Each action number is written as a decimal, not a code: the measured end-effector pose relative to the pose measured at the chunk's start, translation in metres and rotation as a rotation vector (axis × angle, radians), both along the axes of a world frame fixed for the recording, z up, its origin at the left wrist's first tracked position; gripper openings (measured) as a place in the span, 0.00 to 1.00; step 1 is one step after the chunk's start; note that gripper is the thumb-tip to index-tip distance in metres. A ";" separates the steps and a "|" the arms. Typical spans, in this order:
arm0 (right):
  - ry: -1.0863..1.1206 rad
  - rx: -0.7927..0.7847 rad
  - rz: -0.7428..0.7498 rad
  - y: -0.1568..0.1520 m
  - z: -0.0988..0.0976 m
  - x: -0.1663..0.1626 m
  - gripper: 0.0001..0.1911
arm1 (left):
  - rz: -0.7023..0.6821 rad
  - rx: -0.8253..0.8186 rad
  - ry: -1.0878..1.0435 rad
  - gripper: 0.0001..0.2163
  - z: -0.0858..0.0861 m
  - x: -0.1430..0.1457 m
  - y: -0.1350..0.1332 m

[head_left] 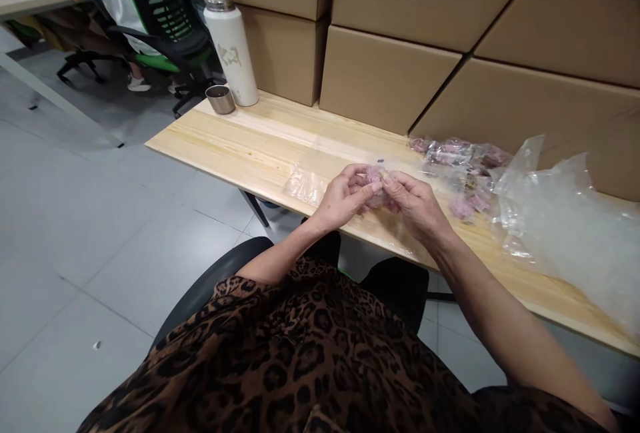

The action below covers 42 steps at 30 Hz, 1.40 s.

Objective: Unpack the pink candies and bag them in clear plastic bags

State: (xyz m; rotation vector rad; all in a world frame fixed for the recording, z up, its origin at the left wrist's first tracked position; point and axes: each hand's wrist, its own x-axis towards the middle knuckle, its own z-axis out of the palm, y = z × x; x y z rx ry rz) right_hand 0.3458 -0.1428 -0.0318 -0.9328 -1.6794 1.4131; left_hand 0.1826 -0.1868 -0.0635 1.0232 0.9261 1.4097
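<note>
Between my two hands, just above the front edge of the wooden table, is a small pinkish-purple bundle point(374, 176) that looks wrapped in clear plastic; its exact kind is too small to tell. My left hand point(346, 197) has its fingers curled round the bundle from the left. From the right, my right hand point(411, 201) pinches it with thumb and fingers. A flat clear plastic bag point(306, 183) lies on the table beside and under my hands. To the right sit several similar pink bundles point(463, 153) in clear wrapping.
A heap of clear plastic bags point(565, 220) covers the table's right side. Cardboard boxes point(390, 76) stand stacked along the back of the table point(220, 140). A white bottle point(231, 46) and a metal cup point(221, 99) stand at the far left. Beyond, a person sits on an office chair point(163, 6).
</note>
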 end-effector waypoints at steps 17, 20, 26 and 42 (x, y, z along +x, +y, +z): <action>0.095 -0.406 0.077 0.011 0.000 -0.007 0.29 | -0.007 -0.022 0.160 0.31 -0.010 -0.019 -0.002; 0.099 -0.480 0.023 0.024 0.001 -0.016 0.25 | 0.100 0.003 0.407 0.30 -0.003 -0.038 0.002; 0.042 -0.544 -0.222 0.060 0.009 -0.041 0.03 | 0.455 -0.227 1.405 0.25 0.030 -0.080 0.010; -0.303 -0.503 -0.247 0.082 0.019 -0.066 0.09 | 0.265 -0.025 0.930 0.11 0.026 -0.090 0.033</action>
